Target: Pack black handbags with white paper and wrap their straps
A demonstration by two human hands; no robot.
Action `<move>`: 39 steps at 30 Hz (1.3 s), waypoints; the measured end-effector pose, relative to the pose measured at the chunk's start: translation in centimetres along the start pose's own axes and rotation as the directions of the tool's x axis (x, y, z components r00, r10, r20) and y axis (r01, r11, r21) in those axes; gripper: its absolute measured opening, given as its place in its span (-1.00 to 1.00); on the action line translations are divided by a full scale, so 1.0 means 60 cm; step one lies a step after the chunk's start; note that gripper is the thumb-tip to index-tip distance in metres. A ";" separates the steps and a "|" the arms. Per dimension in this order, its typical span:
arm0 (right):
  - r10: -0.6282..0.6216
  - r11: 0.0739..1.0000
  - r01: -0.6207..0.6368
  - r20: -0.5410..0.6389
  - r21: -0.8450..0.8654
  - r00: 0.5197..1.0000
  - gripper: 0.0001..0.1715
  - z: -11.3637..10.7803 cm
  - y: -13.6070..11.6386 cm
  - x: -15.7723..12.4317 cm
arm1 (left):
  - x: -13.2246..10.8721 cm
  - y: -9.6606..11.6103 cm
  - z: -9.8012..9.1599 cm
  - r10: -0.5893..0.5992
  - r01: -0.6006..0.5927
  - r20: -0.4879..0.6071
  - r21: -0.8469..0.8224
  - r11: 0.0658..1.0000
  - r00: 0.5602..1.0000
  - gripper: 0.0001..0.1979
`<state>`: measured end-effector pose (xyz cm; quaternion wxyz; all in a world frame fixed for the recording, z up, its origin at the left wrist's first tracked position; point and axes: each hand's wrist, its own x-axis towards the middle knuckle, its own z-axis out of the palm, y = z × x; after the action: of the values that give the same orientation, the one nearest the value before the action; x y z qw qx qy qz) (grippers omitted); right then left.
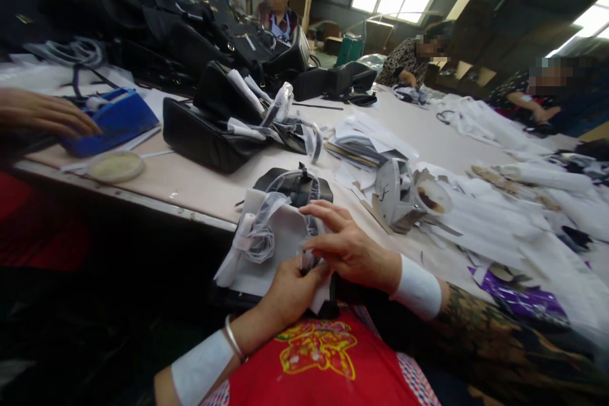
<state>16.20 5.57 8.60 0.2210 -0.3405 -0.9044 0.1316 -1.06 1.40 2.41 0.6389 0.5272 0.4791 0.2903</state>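
A black handbag (320,188) lies at the table's near edge against my body, with a white paper sheet (285,228) over its front. Clear plastic film wraps its handle, and a bundled plastic-wrapped strap (261,246) rests on the paper at the left. My left hand (295,285) is closed, thumb and fingers pinching the plastic-wrapped handle near the bag's right side. Over the same handle, my right hand (349,242) has its fingers apart, the tips touching or just above the film. What lies under the fingers is partly hidden.
Another person's hand (45,115) reaches over a blue tape dispenser (118,119) at left; a tape roll (115,166) lies before it. Black bags (204,136) pile up behind. A grey tape dispenser (397,193), paper stack (368,139) and purple packet (521,297) are rightward. Several people work beyond.
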 end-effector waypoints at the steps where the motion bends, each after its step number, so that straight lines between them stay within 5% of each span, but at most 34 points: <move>1: 0.043 0.999 -0.042 -0.085 0.009 0.995 -0.72 -0.007 0.011 -0.014 | 0.000 -0.001 -0.001 -0.016 0.015 -0.006 -0.035 0.999 1.000 -0.65; 4: 0.101 0.991 -0.115 -0.172 -0.074 0.980 -0.57 -0.025 0.053 -0.070 | 0.001 -0.005 -0.004 -0.070 0.068 -0.012 -0.108 0.992 0.997 -0.58; 10: 0.035 0.983 -0.008 0.147 -0.184 0.989 -0.45 -0.022 0.099 -0.157 | 0.008 -0.023 -0.001 -0.116 0.118 0.023 -0.258 0.959 0.993 -0.45; 15: 0.044 0.996 -0.054 0.150 0.066 0.988 -0.29 -0.020 0.081 -0.142 | 0.010 -0.031 0.000 -0.135 0.146 0.056 -0.300 0.943 0.989 -0.40; 19: 0.319 0.914 -0.331 0.088 0.234 0.944 -0.36 -0.003 0.065 -0.136 | 0.005 -0.032 -0.002 -0.139 0.148 0.049 -0.293 0.944 0.989 -0.40; 23: 0.405 0.906 -0.405 0.025 0.124 0.914 -0.64 0.021 0.046 -0.130 | 0.002 -0.032 0.000 -0.117 0.124 0.043 -0.309 0.943 0.992 -0.42; 28: 0.357 0.934 -0.355 0.028 -0.042 0.934 -0.65 0.013 0.012 -0.107 | 0.001 -0.023 0.000 -0.118 0.114 0.000 -0.266 0.957 0.993 -0.42; 31: 0.421 0.902 -0.424 -0.053 -0.077 0.906 -0.68 0.003 -0.007 -0.097 | -0.002 -0.014 -0.001 -0.081 0.080 0.002 -0.216 0.973 0.997 -0.45; 34: 0.494 0.869 -0.493 0.023 -0.045 0.869 -0.68 0.003 -0.018 -0.086 | -0.006 -0.007 0.000 -0.060 0.055 -0.021 -0.160 0.986 0.998 -0.45; 39: 0.398 0.894 -0.404 -0.070 -0.192 0.915 -0.72 0.014 -0.024 -0.068 | -0.009 0.001 -0.007 -0.012 0.014 -0.092 0.022 1.000 0.996 -0.50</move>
<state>17.73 1.66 7.17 0.1664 -0.5421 -0.8201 0.0768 -1.62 1.10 2.63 0.6122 0.5174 0.5146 0.3045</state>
